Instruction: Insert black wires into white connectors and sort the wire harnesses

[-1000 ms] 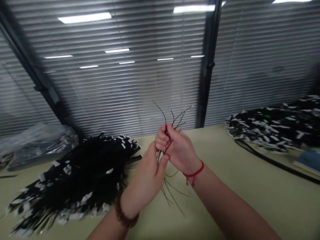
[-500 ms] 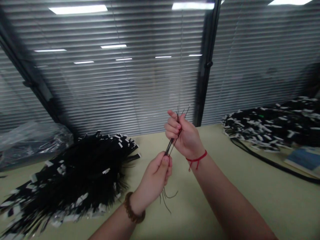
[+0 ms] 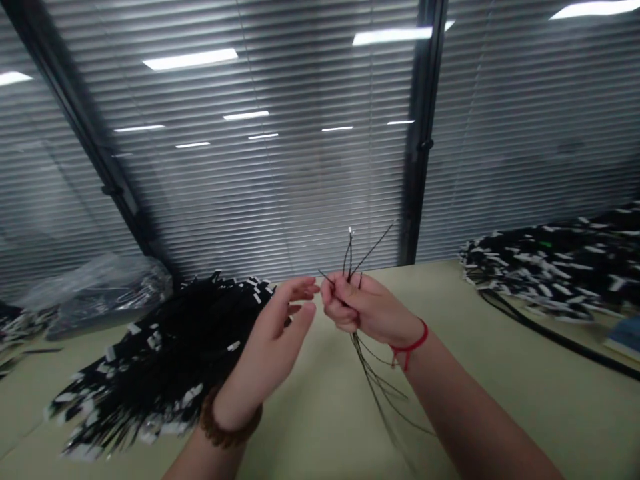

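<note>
Several thin dark wires (image 3: 367, 370) are gripped in my right hand (image 3: 363, 303), which wears a red string bracelet. Their short ends fan out above the fist, one with a small white tip, and the longer ends hang below it over the table. My left hand (image 3: 280, 327), with a brown bead bracelet, is held just left of the fist. Its fingers are apart and nothing is in them. The left fingertips come close to one wire end, but touching I cannot tell.
A heap of black strips with white ends (image 3: 175, 353) lies at left on the pale table (image 3: 320, 427). Clear plastic bags (image 3: 110, 287) are behind it. Another such pile (image 3: 560, 260), a black cable (image 3: 560, 337) and a blue item (image 3: 625, 337) lie right. Blinds (image 3: 300, 187) back the table.
My left hand has let go of the wires and moved left, its fingers opening. My right hand has closed into a fist around them, slightly lower. The view has shifted a little.
</note>
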`<state>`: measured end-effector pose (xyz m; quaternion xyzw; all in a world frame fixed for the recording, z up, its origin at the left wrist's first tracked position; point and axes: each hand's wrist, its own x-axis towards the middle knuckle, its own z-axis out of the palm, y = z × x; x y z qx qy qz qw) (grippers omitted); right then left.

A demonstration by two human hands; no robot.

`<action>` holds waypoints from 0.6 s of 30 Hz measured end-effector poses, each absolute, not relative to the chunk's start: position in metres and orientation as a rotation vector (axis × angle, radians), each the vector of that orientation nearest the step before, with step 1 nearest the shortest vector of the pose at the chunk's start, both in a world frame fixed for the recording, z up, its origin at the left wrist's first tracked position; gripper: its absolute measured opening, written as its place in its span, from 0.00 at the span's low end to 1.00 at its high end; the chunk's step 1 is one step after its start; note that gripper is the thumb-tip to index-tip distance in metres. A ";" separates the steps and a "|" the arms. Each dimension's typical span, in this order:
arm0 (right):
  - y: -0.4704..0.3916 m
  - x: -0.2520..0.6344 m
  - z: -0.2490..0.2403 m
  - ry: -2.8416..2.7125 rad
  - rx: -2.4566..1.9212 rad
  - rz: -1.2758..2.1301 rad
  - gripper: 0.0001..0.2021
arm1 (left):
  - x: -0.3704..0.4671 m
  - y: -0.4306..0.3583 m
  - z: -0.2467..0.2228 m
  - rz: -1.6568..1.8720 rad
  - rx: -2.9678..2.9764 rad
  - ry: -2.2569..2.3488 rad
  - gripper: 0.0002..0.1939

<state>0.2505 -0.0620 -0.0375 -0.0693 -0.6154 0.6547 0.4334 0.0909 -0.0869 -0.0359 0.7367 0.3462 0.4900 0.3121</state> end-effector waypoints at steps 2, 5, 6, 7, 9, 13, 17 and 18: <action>-0.066 0.245 -0.039 -1.574 -0.157 1.695 0.20 | 0.086 -0.090 -0.020 1.342 1.940 0.889 0.14; -0.067 0.237 -0.042 -1.577 -0.149 1.730 0.21 | 0.087 -0.089 -0.009 1.369 1.938 0.899 0.11; -0.067 0.235 -0.044 -1.583 -0.150 1.741 0.21 | 0.087 -0.087 -0.008 1.384 1.927 0.919 0.10; -0.067 0.233 -0.046 -1.597 -0.154 1.754 0.21 | 0.087 -0.086 -0.007 1.390 1.913 0.943 0.09; -0.066 0.230 -0.049 -1.639 -0.167 1.786 0.21 | 0.088 -0.084 -0.006 1.419 1.869 0.981 0.09; -0.066 0.226 -0.053 -1.699 -0.210 1.872 0.22 | 0.089 -0.086 -0.001 1.347 1.885 0.961 0.10; -0.066 0.223 -0.054 -1.704 -0.207 1.952 0.24 | 0.091 -0.090 0.003 1.040 1.885 0.950 0.14; -0.066 0.222 -0.054 -1.684 -0.188 1.942 0.24 | 0.091 -0.090 0.003 1.076 1.877 0.963 0.14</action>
